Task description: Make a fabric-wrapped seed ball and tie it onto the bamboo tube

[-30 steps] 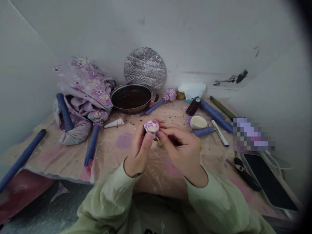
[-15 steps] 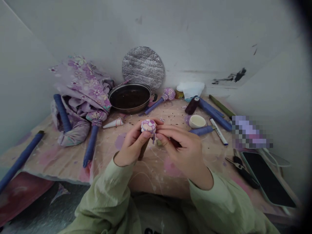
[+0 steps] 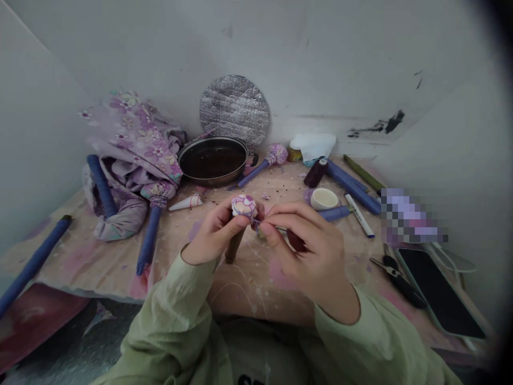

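Note:
Held in front of me over the table is a dabber, a brown stick with a round head covered in purple-and-white flowered cloth. My left hand is closed around it just below the head, thumb toward me. A thin purple strand runs from the base of the head to my right hand, whose thumb and forefinger pinch it. Something slim and dark red-brown shows within the right palm; its kind is unclear.
Behind stands a dark pan before a round silver mat. Flowered cloth and blue-wrapped sticks lie left. To the right are a thread spool, a small cup, a marker, snips and a phone.
My right hand has drawn slightly right and down, away from the dabber's head, and the purple strand now stretches between them. My left hand keeps its hold, and more of the stick shows.

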Available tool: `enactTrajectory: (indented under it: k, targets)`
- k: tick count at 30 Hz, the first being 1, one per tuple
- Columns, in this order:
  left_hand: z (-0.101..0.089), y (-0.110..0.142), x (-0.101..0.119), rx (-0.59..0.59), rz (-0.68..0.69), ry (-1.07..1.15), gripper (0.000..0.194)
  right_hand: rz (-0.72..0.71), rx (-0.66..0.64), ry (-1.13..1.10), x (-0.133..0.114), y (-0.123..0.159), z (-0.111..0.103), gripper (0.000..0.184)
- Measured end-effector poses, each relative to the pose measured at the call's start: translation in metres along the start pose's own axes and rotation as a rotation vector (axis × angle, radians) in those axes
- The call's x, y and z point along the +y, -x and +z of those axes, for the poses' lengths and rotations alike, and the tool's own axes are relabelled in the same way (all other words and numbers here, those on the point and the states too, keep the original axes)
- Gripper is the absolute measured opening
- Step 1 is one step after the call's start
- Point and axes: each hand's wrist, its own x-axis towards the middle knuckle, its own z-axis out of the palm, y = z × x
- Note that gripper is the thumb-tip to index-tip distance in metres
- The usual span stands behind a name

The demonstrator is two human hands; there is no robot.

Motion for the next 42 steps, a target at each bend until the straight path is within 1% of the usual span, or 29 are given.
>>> enactTrajectory:
  k: [5, 9, 13, 18, 22, 27, 29, 32, 37, 42]
  targets:
    - [-0.002, -0.001, -0.002, 0.028, 0.024, 0.028, 0.028, -0.031, 0.014, 0.002, 0.001, -0.003, 0.000, 0.010]
    - [-0.004, 0.000, -0.006, 0.029, 0.055, 0.027, 0.028, -0.025, 0.009, 0.009, 0.000, -0.005, -0.001, 0.011]
    - [-0.002, -0.001, -0.004, 0.038, 0.059, 0.036, 0.028, -0.037, 0.008, 0.035, -0.003, -0.005, -0.005, 0.010]
    - [-0.001, 0.000, 0.000, -0.048, 0.049, 0.030, 0.025, -0.047, 0.014, 0.059, -0.003, -0.007, -0.008, 0.010]
    - [-0.005, 0.002, -0.006, -0.056, 0.022, 0.065, 0.028, -0.002, -0.023, 0.010, 0.001, -0.008, -0.007, 0.010]
    - [-0.011, 0.000, -0.014, -0.072, 0.064, 0.079, 0.035, 0.012, -0.033, -0.007, 0.005, -0.009, -0.003, 0.011]
    - [-0.011, -0.001, -0.014, -0.067, 0.066, 0.080, 0.036, 0.013, -0.030, -0.003, 0.006, -0.010, -0.002, 0.011]
    - [-0.009, -0.002, -0.013, -0.094, 0.063, 0.095, 0.034, 0.025, -0.043, -0.013, 0.008, -0.011, -0.002, 0.010]
    - [-0.007, -0.004, -0.012, -0.121, 0.111, 0.147, 0.040, 0.026, -0.052, -0.030, 0.010, -0.013, -0.001, 0.012]
    - [-0.005, -0.006, -0.013, -0.138, 0.108, 0.196, 0.032, 0.041, -0.060, -0.063, 0.014, -0.016, 0.001, 0.013]
